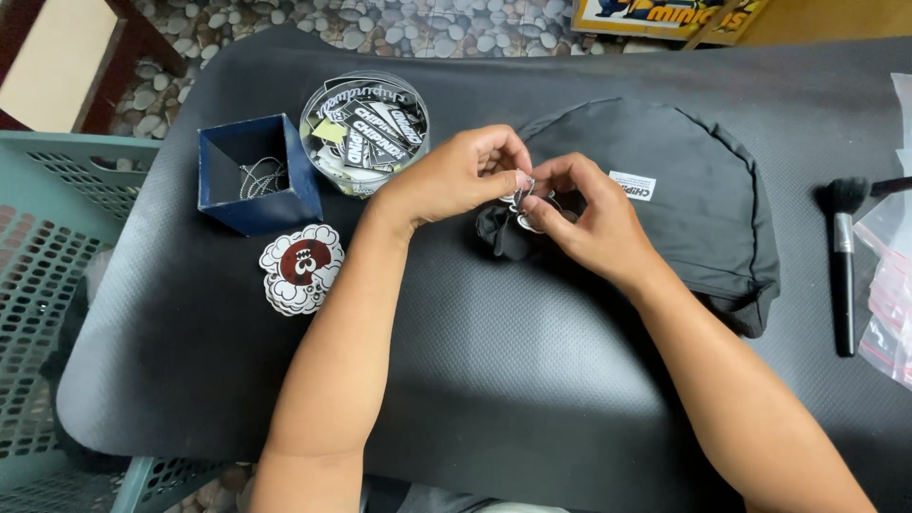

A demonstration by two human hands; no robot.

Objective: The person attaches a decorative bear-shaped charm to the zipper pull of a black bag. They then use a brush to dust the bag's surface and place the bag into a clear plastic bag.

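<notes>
Black mat over pebbled floor; left hand and right hand fingers pinched on small tag.

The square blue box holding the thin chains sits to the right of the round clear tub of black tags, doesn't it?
Not quite. In the head view the square blue box sits to the left of the round clear tub of black tags, not the right.

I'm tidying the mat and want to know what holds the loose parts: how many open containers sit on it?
2. A blue square box with thin chains inside sits at the mat's left, and a clear round tub of black labels stands right beside it. Nothing suggests another, though the hands could hide small things.
</notes>
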